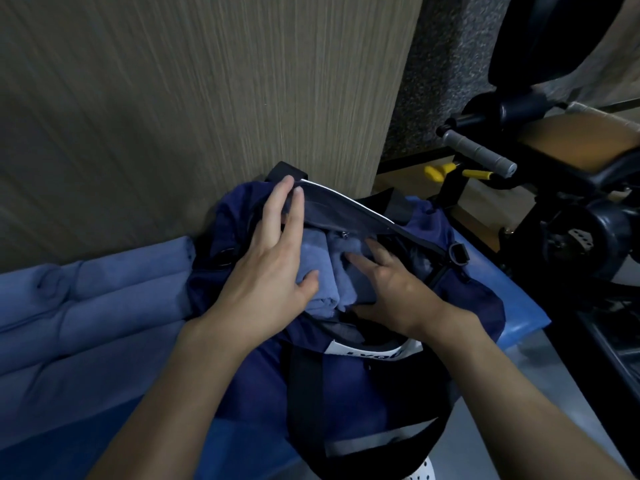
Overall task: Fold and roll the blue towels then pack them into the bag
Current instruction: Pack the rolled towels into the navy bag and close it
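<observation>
A dark navy bag (pixel 349 382) with black straps lies open on a blue mat. Rolled light-blue towels (pixel 320 268) sit side by side inside its opening. My left hand (pixel 273 258) lies flat with fingers spread on the left roll, its fingertips against the lifted flap of the bag (pixel 343 209). My right hand (pixel 391 285) presses down on the right-hand towel inside the opening, fingers apart. Neither hand has closed around anything.
Several more rolled blue towels (pixel 86 306) lie in a row on the blue mat (pixel 519 306) to the left of the bag. A wood-grain wall panel (pixel 207 91) stands behind. Black gym equipment with a grey handle (pixel 481 154) stands at the right.
</observation>
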